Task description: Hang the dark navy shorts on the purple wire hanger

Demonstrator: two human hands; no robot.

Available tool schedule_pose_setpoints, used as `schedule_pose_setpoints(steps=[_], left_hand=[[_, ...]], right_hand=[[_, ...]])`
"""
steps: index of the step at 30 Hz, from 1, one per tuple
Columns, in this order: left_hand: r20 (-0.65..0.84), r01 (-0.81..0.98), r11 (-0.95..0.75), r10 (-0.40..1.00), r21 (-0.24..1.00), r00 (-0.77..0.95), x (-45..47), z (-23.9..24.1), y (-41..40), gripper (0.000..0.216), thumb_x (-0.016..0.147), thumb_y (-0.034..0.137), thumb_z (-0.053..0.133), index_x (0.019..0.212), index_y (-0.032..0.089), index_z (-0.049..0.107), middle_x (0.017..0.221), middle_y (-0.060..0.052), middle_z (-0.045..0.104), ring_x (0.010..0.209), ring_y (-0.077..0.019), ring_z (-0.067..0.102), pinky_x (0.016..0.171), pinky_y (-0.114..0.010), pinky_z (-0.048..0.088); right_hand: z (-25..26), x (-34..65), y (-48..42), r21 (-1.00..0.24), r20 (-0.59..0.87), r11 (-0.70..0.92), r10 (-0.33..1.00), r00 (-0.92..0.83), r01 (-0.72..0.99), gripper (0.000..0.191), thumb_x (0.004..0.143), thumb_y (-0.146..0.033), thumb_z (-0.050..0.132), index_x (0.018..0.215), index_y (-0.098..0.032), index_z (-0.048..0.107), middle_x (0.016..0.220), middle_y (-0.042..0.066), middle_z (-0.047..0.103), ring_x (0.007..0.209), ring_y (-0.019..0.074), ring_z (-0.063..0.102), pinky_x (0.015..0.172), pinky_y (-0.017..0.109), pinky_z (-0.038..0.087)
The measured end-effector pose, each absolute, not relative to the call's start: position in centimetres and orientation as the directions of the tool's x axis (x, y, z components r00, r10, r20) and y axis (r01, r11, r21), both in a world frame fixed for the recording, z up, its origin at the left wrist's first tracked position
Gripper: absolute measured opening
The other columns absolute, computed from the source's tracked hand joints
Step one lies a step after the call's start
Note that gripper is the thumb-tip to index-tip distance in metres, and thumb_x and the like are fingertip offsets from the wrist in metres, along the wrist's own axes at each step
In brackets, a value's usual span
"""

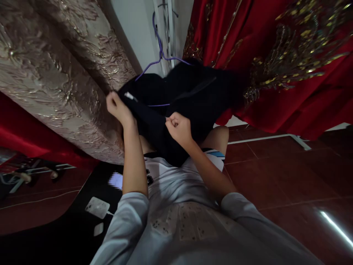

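Observation:
A dark garment (190,99) hangs on a purple wire hanger (160,48) in front of me, at chest height. My left hand (117,106) is closed on the garment's left edge, near a small white label. Pinched shut on the cloth near its middle front, my right hand (178,127) sits a little lower. The lower part of the garment drapes down over my knees.
A beige embroidered fabric (55,73) hangs at the left. Red cloth with gold beadwork (289,55) hangs at the right. A white rack pole (165,33) stands behind the hanger. White power adapters (97,207) and a cable lie on the dark floor mat. Red floor tiles (289,173) spread rightwards.

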State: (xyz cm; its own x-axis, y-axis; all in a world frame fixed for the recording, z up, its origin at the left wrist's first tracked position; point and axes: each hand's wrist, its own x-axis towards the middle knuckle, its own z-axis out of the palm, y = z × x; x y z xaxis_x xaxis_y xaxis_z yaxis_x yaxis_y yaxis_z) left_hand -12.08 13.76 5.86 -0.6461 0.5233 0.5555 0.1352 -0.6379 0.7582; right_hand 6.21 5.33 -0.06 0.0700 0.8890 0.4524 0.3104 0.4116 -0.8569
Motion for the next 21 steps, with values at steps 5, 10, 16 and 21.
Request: schedule_pose_setpoints(steps=[5, 10, 16, 21], left_hand=[[0.358, -0.112, -0.513, 0.723, 0.851, -0.591, -11.9, -2.6, 13.2, 0.035, 0.103, 0.05, 0.049, 0.088, 0.019, 0.055, 0.089, -0.006, 0.063, 0.096, -0.0183, 0.068, 0.089, -0.033, 0.057], [0.592, 0.097, -0.7, 0.513, 0.708, -0.621, -10.6, -1.2, 9.0, 0.032, 0.103, 0.051, 0.06, 0.11, 0.02, 0.056, 0.115, -0.003, 0.06, 0.117, -0.0157, 0.059, 0.109, -0.029, 0.046], [0.653, 0.222, -0.68, 0.481, 0.699, -0.585, -11.2, 0.7, 8.3, 0.035, 0.101, 0.052, 0.061, 0.102, 0.018, 0.066, 0.107, -0.005, 0.066, 0.115, -0.0207, 0.061, 0.111, -0.033, 0.045], [0.441, -0.048, -0.557, 0.705, 0.829, -0.555, -10.0, -4.0, 9.2, 0.043, 0.106, 0.057, 0.044, 0.097, 0.019, 0.063, 0.097, -0.004, 0.068, 0.115, -0.0195, 0.063, 0.094, -0.031, 0.053]], right_hand=[[-1.5, 7.0, 4.1, -0.949, 0.314, 0.316, 0.94, 0.131, 0.009, 0.024, 0.088, -0.035, 0.055, 0.071, -0.021, 0.047, 0.057, -0.004, 0.04, 0.051, 0.0083, 0.036, 0.053, 0.024, 0.027], [-1.3, 11.2, 3.4, -0.95, 0.26, 0.292, 0.936, 0.237, -0.108, 0.014, 0.079, -0.031, 0.054, 0.07, -0.021, 0.049, 0.06, -0.002, 0.046, 0.05, 0.0076, 0.036, 0.048, 0.023, 0.027], [0.0, 11.3, 2.2, -0.944, 0.291, 0.315, 0.935, 0.202, -0.1, 0.014, 0.079, -0.032, 0.053, 0.07, -0.021, 0.05, 0.066, 0.0, 0.053, 0.05, 0.0069, 0.039, 0.048, 0.023, 0.031], [0.2, 11.0, 1.7, -0.929, 0.31, 0.339, 0.931, 0.191, -0.147, 0.013, 0.076, -0.03, 0.055, 0.068, -0.02, 0.052, 0.061, -0.001, 0.052, 0.048, 0.0065, 0.039, 0.047, 0.023, 0.03]])
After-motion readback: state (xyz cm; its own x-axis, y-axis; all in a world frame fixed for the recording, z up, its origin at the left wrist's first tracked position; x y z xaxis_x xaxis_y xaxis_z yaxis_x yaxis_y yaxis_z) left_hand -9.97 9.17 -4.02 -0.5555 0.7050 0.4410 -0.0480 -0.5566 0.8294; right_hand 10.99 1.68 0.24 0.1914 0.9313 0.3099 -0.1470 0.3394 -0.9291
